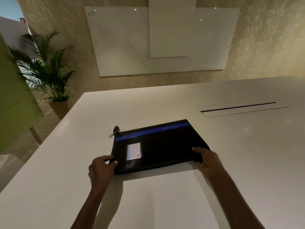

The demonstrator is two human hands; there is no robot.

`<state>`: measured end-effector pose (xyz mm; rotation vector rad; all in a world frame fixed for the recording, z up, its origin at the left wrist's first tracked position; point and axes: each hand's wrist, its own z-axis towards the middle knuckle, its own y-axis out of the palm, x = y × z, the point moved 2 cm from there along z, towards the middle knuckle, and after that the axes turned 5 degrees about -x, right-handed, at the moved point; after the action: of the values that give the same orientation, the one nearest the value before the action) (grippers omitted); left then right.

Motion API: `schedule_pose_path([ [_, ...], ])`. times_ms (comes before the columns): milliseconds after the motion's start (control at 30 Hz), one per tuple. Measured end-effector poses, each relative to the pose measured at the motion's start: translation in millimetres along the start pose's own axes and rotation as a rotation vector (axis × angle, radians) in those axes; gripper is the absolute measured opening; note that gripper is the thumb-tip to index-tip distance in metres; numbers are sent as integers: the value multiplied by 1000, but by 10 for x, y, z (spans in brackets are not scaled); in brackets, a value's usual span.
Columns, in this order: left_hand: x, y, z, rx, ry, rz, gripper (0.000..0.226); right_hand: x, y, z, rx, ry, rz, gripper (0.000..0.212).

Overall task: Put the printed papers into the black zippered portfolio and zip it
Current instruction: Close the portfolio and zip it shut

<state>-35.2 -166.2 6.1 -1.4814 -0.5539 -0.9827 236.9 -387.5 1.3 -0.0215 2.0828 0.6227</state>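
Meeting room — whiteboard (158, 42), conference table (148, 104), potted palm (47, 68).

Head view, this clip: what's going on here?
A person holds a black zippered portfolio flat on a white table with both hands. The left hand pinches its near-left corner, and the right hand grips its near-right edge. The zipper pull lies at the far-left corner; the picture does not settle whether the zip is fully closed. A label card shows in a clear pocket on the front. No loose printed papers are in view.
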Motion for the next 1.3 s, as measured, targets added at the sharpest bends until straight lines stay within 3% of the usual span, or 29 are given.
schedule_pose_path([
  [167,-52,14,-7,-25,-2,-25,25,407,230,-174,-49,34,185,31],
  [367,-54,-11,15,-49,15,-44,27,899,684,-424,-132,122,291,62],
  [600,-8,-21,11,-64,33,-90,27,1211,1030,-582,-179,121,335,73],
  [833,215,-158,136,-25,64,-53,26,870,1001,-538,-183,52,300,69],
  [1000,531,-328,425,51,159,-87,22,440,794,-429,-316,-78,145,66],
  [1167,848,-246,735,5,263,82,28,-70,677,-388,-483,-160,-9,53],
  [1300,1034,-69,912,-132,289,235,40,-430,584,-327,-561,-190,-168,47],
])
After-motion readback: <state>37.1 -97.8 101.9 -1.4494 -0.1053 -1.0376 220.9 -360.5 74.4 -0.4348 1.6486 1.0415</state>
